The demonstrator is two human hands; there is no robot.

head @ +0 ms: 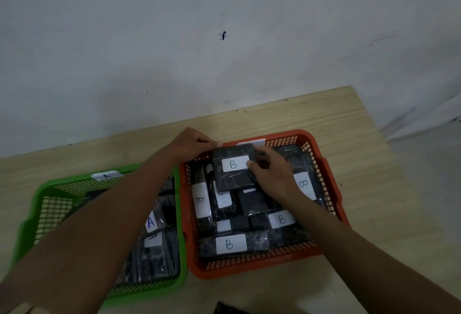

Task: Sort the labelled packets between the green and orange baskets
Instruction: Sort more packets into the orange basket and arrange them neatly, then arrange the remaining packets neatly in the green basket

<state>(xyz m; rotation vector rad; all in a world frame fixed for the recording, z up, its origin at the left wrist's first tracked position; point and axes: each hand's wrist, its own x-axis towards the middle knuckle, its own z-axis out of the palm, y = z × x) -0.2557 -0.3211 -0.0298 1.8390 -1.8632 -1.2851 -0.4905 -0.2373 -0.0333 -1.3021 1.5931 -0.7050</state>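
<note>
**Desk:** What's the step here?

**Photographer:** A placing step, by my reading. Both hands hold one B packet (234, 167) over the far end of the orange basket (331, 171). The left hand (192, 142) pinches its far left corner; the right hand (270, 170) grips its right edge, thumb on the white label.

**Desk:** Closed grips, then?

**Photographer:** Both closed on that packet. It sits tilted, near end resting on the packets below, far end raised toward the basket's back rim.

**Desk:** Right basket for it?

**Photographer:** It appears so. The loose packets in the orange one that show a letter read B. The green basket (40, 204) carries an A tag on its rim, and an A packet (151, 222) shows inside, partly under the left forearm.

**Desk:** What does the next move call for?

**Photographer:** Probably lowering the far end flat, then letting go with both hands. The pile is uneven, so it could slide toward the middle if dropped at an angle.

**Desk:** How does the packet look?

**Photographer:** Flat, dark, rectangular, wrapped in clear film that wrinkles and catches light. White label centred, letter handwritten.

**Desk:** More to sort?

**Photographer:** A dark edge (232, 310) shows at the bottom of the frame on the table (361, 214). Possibly another packet; too cropped to tell.
</note>
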